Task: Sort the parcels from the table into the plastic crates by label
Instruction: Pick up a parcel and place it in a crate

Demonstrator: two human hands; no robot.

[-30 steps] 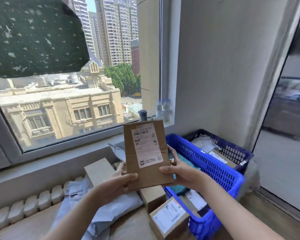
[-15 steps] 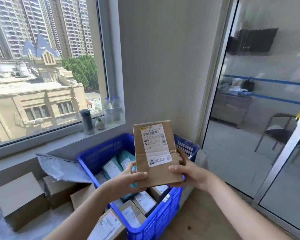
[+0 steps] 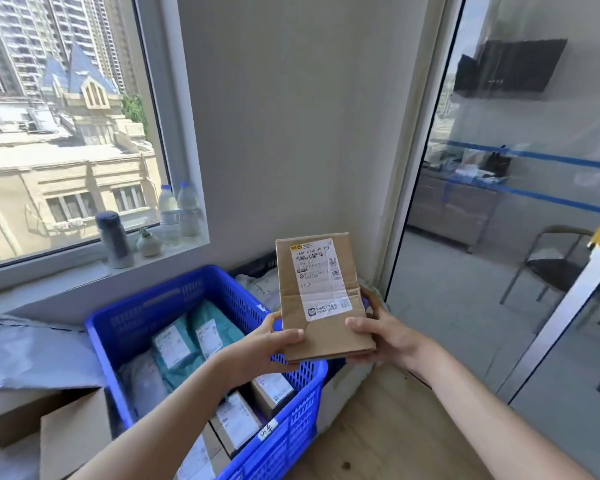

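Observation:
A flat brown cardboard parcel (image 3: 321,296) with a white shipping label is held upright in front of me. My left hand (image 3: 269,344) grips its lower left corner and my right hand (image 3: 383,332) grips its lower right edge. The parcel hangs above the right end of a blue plastic crate (image 3: 136,317), which holds teal mailers (image 3: 187,341) and small labelled boxes (image 3: 272,389). Behind the parcel a second, dark crate (image 3: 257,266) is mostly hidden; pale bags show in it.
Grey mailer bags (image 3: 32,348) and cardboard boxes (image 3: 73,434) lie left of the blue crate. Bottles and a flask (image 3: 115,239) stand on the windowsill. A wooden table surface (image 3: 388,427) shows at lower right, with a glass partition (image 3: 534,237) beyond.
My view has swung to the right, from the pile of parcels to the crates. Both hands have carried the parcel rightward, over the blue crate's right end.

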